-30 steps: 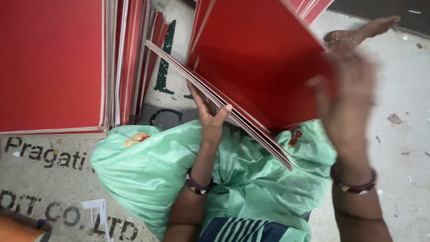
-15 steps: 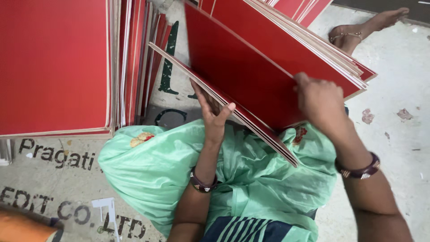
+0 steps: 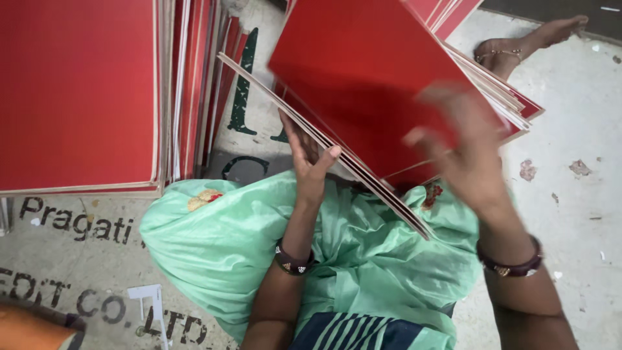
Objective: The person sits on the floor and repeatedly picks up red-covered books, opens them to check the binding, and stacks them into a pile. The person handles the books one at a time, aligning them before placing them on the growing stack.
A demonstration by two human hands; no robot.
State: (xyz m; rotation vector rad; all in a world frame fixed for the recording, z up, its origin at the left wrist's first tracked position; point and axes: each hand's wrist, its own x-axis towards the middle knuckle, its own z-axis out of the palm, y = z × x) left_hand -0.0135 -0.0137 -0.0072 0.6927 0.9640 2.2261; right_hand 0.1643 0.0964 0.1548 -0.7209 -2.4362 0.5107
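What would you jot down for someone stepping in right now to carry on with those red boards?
Left hand: propping the lower edge of the red boards from beneath, fingers against the bottom sheets.
Right hand: blurred in front of the upper sheets, at their right edge; grip not clear.
Things: the boards lean tilted over the lap on green cloth, fanned apart at the right edge. A second stack of red boards stands to the left on the concrete floor.
Done: cannot tell from this view how many are sorted.
Left: the fanned bundle is in hand, not set down.
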